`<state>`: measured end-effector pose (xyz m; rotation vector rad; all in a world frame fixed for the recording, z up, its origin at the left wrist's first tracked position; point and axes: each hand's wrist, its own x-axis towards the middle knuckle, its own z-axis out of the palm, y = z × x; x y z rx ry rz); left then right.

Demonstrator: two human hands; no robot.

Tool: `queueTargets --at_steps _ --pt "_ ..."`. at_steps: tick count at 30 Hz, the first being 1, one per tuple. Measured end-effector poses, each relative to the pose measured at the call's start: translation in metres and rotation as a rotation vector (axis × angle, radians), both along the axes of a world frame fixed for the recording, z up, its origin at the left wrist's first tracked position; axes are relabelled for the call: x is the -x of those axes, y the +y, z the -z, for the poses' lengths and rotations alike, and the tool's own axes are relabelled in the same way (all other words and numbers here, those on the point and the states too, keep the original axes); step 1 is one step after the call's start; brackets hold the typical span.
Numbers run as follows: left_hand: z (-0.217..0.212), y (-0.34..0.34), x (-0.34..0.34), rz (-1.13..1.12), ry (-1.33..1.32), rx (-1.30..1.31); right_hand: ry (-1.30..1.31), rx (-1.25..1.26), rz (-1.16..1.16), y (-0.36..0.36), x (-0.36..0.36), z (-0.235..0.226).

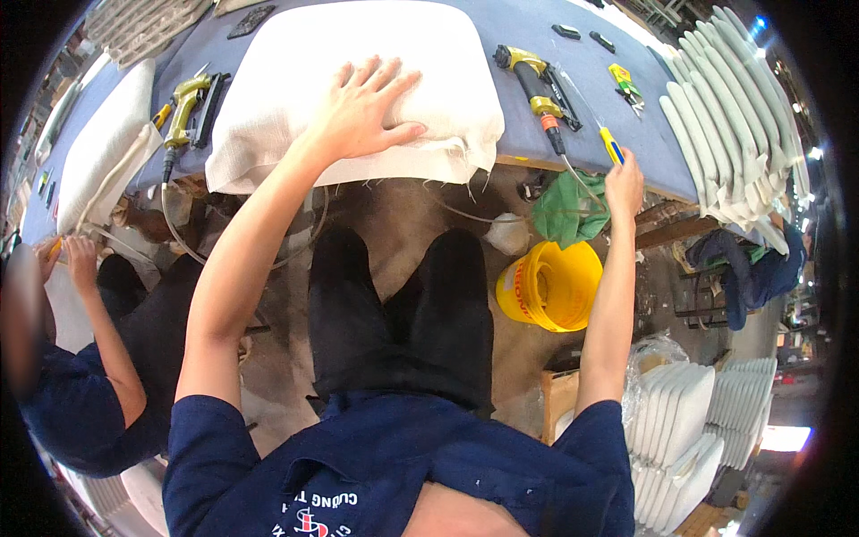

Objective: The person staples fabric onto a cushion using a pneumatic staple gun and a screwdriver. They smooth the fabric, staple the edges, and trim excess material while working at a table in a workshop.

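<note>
My left hand point(362, 112) lies flat with spread fingers on a white fabric-covered seat cushion point(420, 54) at the table's near edge. Loose cloth with frayed threads hangs along the cushion's front. Over to the right, my right hand point(624, 186) is closed round the yellow-and-blue handle of a screwdriver point(611, 146). Its long thin shaft points away from me over the blue-grey tabletop point(658, 148). Between the cushion and that hand lies a yellow-and-black air staple gun point(537, 85) with its hose running off the edge.
A second staple gun point(186, 107) lies left of the cushion. Stacked pale cushions point(734, 116) stand at the right. A yellow bucket point(510, 291) sits below, near a green cloth point(565, 210). At the left, a co-worker's hands point(79, 259) work by another cushion point(107, 134).
</note>
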<state>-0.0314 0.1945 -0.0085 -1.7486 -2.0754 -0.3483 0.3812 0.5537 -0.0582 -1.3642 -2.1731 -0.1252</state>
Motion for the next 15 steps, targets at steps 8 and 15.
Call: queueTargets --at_steps 8,15 --pt "0.007 0.023 -0.042 -0.144 -0.035 -0.021 1.334 -0.018 -0.31 -0.074 0.006 -0.098" --pt "0.015 0.025 -0.036 0.007 -0.059 -0.085 1.722 0.065 -1.201 -0.222 0.009 -0.196"
